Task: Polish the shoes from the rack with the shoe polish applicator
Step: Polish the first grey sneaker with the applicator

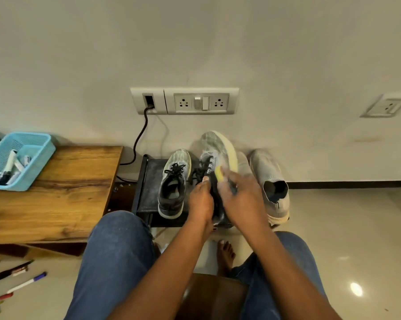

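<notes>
Yellow-tipped, the applicator (220,173) is pinched in the right hand (239,199) against a grey laced shoe (214,155), which the left hand (200,200) grips at the heel, toe tilted up. Left of that grip its mate (174,183) rests on the black rack (146,188); right of it lies a pale slip-on shoe (269,181).

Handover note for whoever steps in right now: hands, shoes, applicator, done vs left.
Left hand grips the raised laced shoe near its collar, toe pointing up at the wall.
Right hand holds the yellow-tipped applicator against that shoe's side; blurred, so the exact contact is unclear.
Its mate rests on the black rack. A pale slip-on shoe sits to the right.
Done: cannot tell from shine. Left: finish this shoe, then the others.
</notes>
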